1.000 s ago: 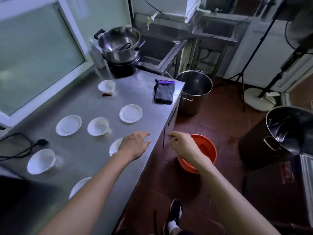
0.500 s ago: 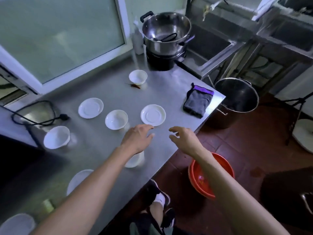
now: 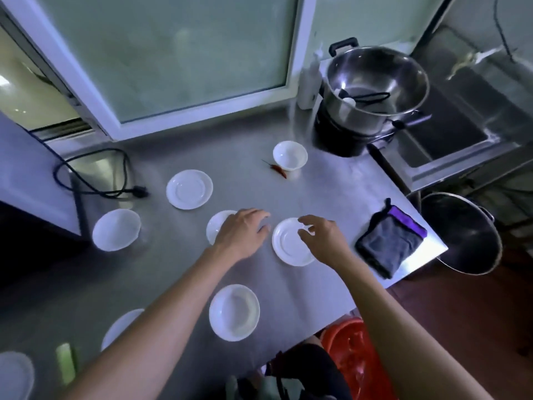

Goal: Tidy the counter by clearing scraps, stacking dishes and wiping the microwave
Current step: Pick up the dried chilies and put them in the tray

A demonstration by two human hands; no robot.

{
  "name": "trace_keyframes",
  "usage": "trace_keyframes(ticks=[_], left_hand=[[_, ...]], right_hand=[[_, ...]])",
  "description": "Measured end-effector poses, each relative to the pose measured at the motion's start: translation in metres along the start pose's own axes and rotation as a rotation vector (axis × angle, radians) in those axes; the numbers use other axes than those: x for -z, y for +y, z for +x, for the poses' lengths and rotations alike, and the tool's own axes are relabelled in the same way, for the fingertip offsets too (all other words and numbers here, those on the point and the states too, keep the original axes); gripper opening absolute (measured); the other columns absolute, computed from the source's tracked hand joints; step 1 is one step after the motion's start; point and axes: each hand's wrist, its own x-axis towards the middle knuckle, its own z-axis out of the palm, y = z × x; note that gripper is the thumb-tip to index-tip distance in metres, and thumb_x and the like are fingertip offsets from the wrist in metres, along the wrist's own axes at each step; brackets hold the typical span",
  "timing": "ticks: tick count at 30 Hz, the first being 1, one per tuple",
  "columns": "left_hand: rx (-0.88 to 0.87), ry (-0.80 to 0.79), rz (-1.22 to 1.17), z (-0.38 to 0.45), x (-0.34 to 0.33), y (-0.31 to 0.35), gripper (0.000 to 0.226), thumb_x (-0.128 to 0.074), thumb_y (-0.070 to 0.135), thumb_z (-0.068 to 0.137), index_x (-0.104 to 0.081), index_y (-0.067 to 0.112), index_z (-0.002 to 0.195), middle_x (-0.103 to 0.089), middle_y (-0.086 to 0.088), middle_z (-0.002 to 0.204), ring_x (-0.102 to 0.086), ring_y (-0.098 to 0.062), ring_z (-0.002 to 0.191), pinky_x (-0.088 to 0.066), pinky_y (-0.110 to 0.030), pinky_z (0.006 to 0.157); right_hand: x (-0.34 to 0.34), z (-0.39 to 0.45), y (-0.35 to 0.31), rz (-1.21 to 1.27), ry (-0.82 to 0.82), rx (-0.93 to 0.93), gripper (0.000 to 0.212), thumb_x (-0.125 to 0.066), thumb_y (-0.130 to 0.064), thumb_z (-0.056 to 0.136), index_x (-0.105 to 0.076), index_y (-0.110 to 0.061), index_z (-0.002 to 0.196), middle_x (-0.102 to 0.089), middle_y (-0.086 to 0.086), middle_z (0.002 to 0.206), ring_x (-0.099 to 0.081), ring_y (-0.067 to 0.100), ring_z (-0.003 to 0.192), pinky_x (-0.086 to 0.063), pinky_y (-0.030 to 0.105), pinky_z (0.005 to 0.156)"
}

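Note:
Several white dishes lie scattered on the steel counter (image 3: 331,192). My left hand (image 3: 242,232) hovers over a small white bowl (image 3: 215,228), fingers relaxed, holding nothing. My right hand (image 3: 323,233) hangs with loosely curled fingers above a white saucer (image 3: 285,246). Another saucer (image 3: 189,189) sits further back, a bowl (image 3: 290,155) stands near the pot with a red chili (image 3: 279,170) beside it. A bowl (image 3: 234,311) lies close to me, another bowl (image 3: 116,229) at the left. A folded grey cloth (image 3: 389,243) rests at the counter's right corner.
A steel pot (image 3: 375,85) on a black cooker stands at the back right beside a sink (image 3: 461,134). A black power cord (image 3: 95,174) lies at the left. On the floor are a large steel pot (image 3: 464,235) and an orange basin (image 3: 354,353). A green scrap (image 3: 66,362) lies bottom left.
My view has swung left and down over the counter. Both hands have moved forward from the counter's edge to above the middle bowl and saucer.

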Motion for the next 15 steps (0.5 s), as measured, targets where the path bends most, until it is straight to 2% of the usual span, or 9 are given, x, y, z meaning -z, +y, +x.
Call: trace_keyframes(ticks=[4, 9, 15], left_hand=[[0.071, 0.017, 0.037, 0.027, 0.008, -0.013, 0.038, -0.053, 0.034, 0.098, -0.058, 0.021, 0.133, -0.060, 0.001, 0.136, -0.051, -0.022, 0.127, -0.041, -0.036, 0.102], [0.157, 0.044, 0.025, 0.057, 0.009, -0.017, 0.037, -0.054, 0.033, 0.098, -0.060, 0.020, 0.132, -0.061, 0.001, 0.134, -0.052, -0.023, 0.125, -0.043, -0.039, 0.101], [0.234, 0.014, 0.033, 0.095, 0.002, -0.018, 0.038, -0.053, 0.034, 0.099, -0.059, 0.021, 0.133, -0.061, 0.001, 0.135, -0.054, -0.024, 0.123, -0.043, -0.038, 0.100]], right_hand=[[0.001, 0.044, -0.014, -0.080, -0.059, 0.052, 0.035, -0.061, -0.028, 0.094, -0.061, -0.029, 0.129, -0.065, -0.002, 0.126, -0.061, 0.018, 0.112, -0.050, 0.035, 0.094], [0.002, 0.100, -0.022, -0.164, -0.118, 0.139, 0.039, -0.059, -0.025, 0.096, -0.058, -0.022, 0.135, -0.063, 0.004, 0.132, -0.059, 0.024, 0.119, -0.047, 0.035, 0.097], [0.005, 0.158, -0.023, -0.182, -0.154, 0.198, 0.041, -0.058, -0.020, 0.095, -0.057, -0.019, 0.137, -0.060, 0.003, 0.138, -0.056, 0.026, 0.122, -0.045, 0.039, 0.103]])
